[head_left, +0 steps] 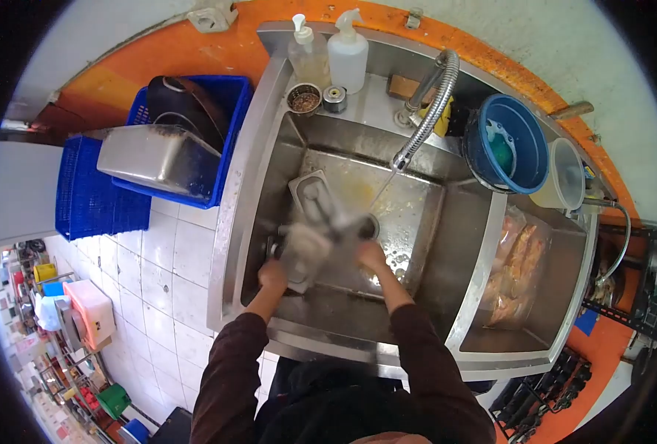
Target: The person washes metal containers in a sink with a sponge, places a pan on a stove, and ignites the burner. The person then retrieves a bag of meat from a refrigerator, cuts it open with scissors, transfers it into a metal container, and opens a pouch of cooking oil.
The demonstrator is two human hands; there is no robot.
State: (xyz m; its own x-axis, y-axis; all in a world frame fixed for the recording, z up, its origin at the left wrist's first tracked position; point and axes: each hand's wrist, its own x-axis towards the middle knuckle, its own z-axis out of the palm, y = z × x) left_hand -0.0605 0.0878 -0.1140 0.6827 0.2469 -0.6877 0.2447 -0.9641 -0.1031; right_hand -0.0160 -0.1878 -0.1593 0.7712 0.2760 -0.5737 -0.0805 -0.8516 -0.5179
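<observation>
My left hand [273, 275] is low on the left side of the large sink basin, closed at the edge of a pale grey metal pan [304, 248] smeared by motion. My right hand [371, 255] curls at the right end of a blurred grey shape [345, 235]; what exactly it grips cannot be made out. Behind them a small rectangular steel pan [312, 194] lies in the basin [410, 229]. A thin stream of water falls from the spring-hose tap [399, 161] just beyond my right hand.
Left of the sink, a blue crate [214, 196] holds a steel container [158, 159] and dark pans. Soap bottles [348, 59] stand at the back. A blue bucket [506, 144] sits at the right rear; bagged food [517, 270] lies in the right basin.
</observation>
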